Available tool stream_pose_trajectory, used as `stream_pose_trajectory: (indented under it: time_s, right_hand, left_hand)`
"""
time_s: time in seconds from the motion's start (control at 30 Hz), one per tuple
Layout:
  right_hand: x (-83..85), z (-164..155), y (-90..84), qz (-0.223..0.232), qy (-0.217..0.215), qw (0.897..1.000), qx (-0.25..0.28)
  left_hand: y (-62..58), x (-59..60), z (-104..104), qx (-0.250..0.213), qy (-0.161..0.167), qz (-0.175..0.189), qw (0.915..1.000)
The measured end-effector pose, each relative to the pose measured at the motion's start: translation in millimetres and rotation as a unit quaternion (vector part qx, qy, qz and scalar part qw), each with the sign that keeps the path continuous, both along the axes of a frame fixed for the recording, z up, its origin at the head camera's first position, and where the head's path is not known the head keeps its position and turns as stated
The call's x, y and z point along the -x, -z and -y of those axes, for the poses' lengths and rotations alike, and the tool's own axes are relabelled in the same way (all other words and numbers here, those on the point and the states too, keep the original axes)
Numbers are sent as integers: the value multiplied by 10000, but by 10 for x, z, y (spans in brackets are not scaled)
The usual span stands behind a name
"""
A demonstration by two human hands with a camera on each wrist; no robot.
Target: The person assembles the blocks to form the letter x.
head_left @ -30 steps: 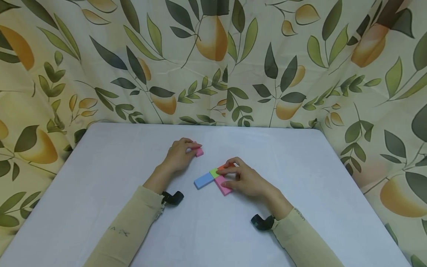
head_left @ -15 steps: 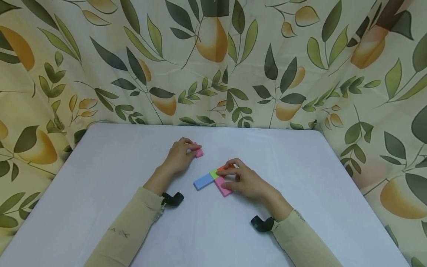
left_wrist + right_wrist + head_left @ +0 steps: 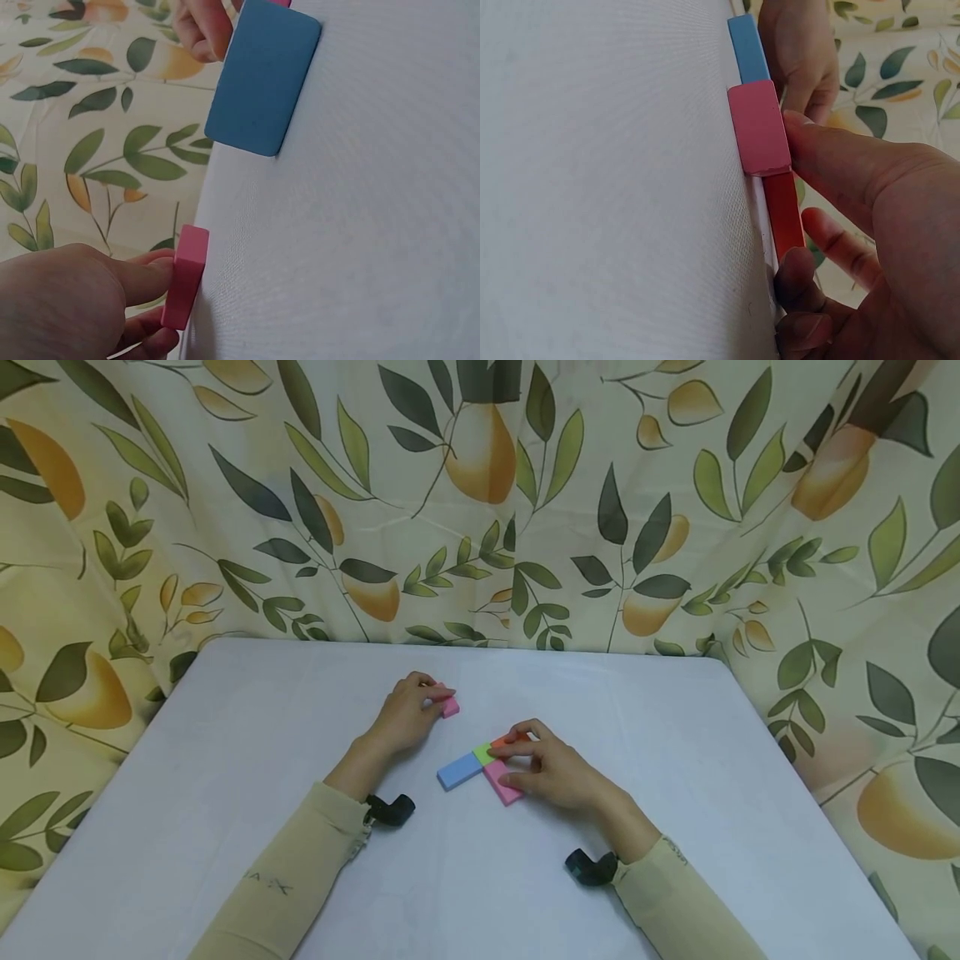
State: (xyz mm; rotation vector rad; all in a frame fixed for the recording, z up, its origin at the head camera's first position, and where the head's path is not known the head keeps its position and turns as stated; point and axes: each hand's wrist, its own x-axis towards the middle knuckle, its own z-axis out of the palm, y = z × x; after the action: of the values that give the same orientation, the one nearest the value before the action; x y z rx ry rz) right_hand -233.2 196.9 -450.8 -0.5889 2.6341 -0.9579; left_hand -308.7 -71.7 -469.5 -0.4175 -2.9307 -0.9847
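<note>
At the upper middle of the table, my left hand pinches a small pink block between thumb and fingers; the left wrist view shows this pink block standing at the fingertips. Nearer the middle lie joined flat blocks: a blue block, a green block, an orange block and a second pink block angled toward me. My right hand rests on them, thumb at the second pink block, bent fingers over the green and orange ones. Fingers partly cover the orange block.
A white-covered table spreads under both hands. Behind and beside it hangs a leaf-and-fruit patterned cloth. Black wrist cameras sit at the left cuff and the right cuff, close above the tabletop.
</note>
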Motion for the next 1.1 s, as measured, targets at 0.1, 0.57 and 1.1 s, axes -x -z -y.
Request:
stream_pose_trajectory:
  time_s: [0.1,0.57,1.1]
  right_hand:
    - [2,11,-9,-2,13,10000,-35]
    - [16,10,25,-9,19,10000,-8]
    - [12,19,24,-59,-17,10000,-40]
  left_hand:
    - [-5,1,13,-1,28,-11,10000]
    - [-10,-2,26,14,52,39,10000]
    - [-6,-3,31,184,21,-64,9998]
